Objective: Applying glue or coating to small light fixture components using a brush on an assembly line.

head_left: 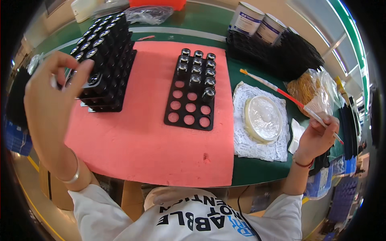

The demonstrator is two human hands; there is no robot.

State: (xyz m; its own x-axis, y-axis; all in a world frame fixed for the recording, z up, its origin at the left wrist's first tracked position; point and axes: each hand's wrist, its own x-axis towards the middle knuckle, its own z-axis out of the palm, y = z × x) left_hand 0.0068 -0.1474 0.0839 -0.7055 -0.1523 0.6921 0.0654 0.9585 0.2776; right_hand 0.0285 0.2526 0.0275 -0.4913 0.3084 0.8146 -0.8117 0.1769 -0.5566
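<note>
Holding a thin brush (293, 98) between closed fingers, the right hand (317, 138) rests to the right of the pink mat (132, 148), the bristle end pointing up and left over the white cloth (241, 148). A shallow round dish (263, 118) of pale paste sits on that cloth, just right of the mat; likely kept there so the brush reaches it easily. On the mat's middle lies a flat black tray (189, 120), its far rows filled with small black caps (197, 66), its near rows bare holes showing pink; flat placement keeps the caps upright. At the mat's left far corner stands a stack of trays (106, 52) loaded with the same caps. The left hand (50, 104) is raised over the mat's left edge, fingers curled and pinched near the stack's corner; something small seems held at the fingertips, but I cannot tell what. Two tins (257, 22) stand beyond the mat's right far corner.
</note>
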